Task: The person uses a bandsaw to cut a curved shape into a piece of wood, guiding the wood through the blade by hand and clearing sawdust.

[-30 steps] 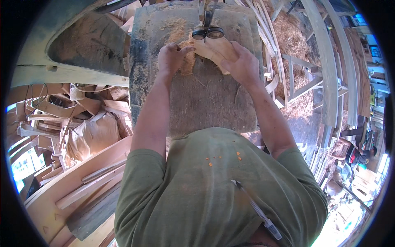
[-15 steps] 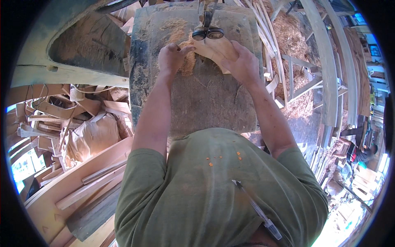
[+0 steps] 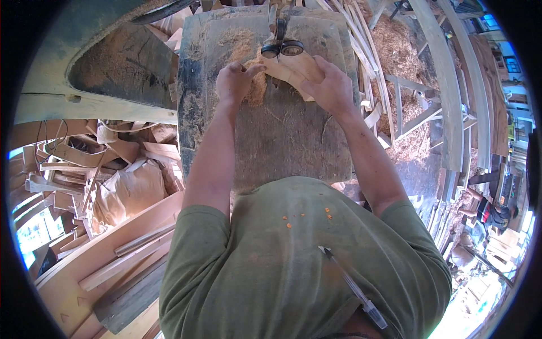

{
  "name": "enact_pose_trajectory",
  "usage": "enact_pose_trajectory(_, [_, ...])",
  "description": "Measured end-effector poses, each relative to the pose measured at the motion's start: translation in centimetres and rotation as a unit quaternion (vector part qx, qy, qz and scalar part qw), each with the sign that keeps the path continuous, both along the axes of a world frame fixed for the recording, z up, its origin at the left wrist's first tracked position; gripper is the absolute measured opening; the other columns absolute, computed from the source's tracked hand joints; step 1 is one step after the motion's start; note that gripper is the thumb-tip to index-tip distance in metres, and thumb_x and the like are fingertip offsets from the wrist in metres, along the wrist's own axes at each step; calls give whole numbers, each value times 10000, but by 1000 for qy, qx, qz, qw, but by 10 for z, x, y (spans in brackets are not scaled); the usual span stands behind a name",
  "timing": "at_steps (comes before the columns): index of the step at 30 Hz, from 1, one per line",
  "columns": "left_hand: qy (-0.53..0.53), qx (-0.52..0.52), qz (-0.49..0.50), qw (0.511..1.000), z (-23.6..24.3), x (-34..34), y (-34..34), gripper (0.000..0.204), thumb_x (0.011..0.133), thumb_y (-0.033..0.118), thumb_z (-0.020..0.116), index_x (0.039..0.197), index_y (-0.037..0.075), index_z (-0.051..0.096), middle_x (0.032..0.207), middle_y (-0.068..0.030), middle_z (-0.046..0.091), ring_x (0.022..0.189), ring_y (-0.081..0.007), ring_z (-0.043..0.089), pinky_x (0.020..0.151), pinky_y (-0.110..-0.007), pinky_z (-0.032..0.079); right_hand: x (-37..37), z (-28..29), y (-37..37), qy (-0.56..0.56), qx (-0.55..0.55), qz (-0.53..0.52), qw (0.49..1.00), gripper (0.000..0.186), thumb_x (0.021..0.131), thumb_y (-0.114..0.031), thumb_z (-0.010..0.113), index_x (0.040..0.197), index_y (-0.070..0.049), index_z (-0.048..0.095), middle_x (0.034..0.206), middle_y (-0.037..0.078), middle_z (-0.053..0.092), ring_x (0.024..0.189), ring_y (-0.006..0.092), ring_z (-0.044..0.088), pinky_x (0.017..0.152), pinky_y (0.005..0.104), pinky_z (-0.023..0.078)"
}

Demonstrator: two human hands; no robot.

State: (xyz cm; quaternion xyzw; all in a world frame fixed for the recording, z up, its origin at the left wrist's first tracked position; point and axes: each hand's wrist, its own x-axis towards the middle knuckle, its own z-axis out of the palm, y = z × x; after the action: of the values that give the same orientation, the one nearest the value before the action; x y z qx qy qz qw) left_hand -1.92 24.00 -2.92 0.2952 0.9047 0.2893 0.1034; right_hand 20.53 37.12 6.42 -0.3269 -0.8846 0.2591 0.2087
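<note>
A pale, curved wooden piece (image 3: 294, 69) lies on the worn, dusty saw table (image 3: 282, 141), under two small dark guide wheels (image 3: 282, 49) of what looks like a bandsaw. My right hand (image 3: 332, 86) is closed over the right side of the piece, thumb on top. At its left end, my left hand (image 3: 235, 82) has curled fingers, with the tips pressed to the wood's edge. The wheels hide the far part of the piece, and I cannot make out the blade clearly.
Sawdust (image 3: 240, 42) covers the table's far left. The machine's pale frame (image 3: 56, 107) rises at the left, above heaped wood offcuts (image 3: 73, 152). Long thin strips (image 3: 367, 51) lean along the table's right side, beside wood shavings (image 3: 398, 51). Another person (image 3: 499, 214) is far right.
Very little differs. The wooden piece and both hands keep nearly the same place under the guide wheels, with the whole view shifted slightly.
</note>
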Motion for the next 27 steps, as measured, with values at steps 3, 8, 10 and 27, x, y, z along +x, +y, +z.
enact_pose_trajectory(3, [12, 13, -1, 1000, -1, -1, -1, 760, 704, 767, 800, 835, 19, 764, 844, -203, 750, 825, -365, 742, 755, -456, 581, -3, 17, -3, -73, -63, -13, 995, 762, 747, -282, 833, 1432, -44, 600, 1335, 207, 678, 1242, 349, 655, 1074, 403, 498])
enact_pose_trajectory(8, [-5, 21, 21, 1000, -1, -1, -1, 763, 667, 747, 842, 781, 0, 740, 791, -199, 736, 768, -356, 728, 714, -448, 563, -2, 18, -4, -64, -89, -15, 994, 769, 749, -294, 830, 1435, -41, 594, 1342, 202, 675, 1253, 346, 648, 1081, 394, 492])
enact_pose_trajectory(10, [-12, 21, 21, 999, 2, 2, 1, 760, 665, 738, 850, 774, -5, 735, 772, -201, 731, 751, -359, 723, 707, -448, 560, -1, 16, -3, -53, -95, -21, 994, 771, 747, -297, 830, 1434, -40, 594, 1343, 200, 675, 1253, 344, 648, 1081, 390, 493])
enact_pose_trajectory(27, [21, 190, 145, 971, -23, -35, 19, 572, 898, 487, 775, 717, -51, 703, 649, -231, 673, 677, -377, 711, 687, -434, 555, -17, 24, 9, -100, -72, -13, 992, 731, 802, -323, 780, 1464, -95, 572, 1338, 203, 663, 1246, 381, 627, 1052, 440, 494])
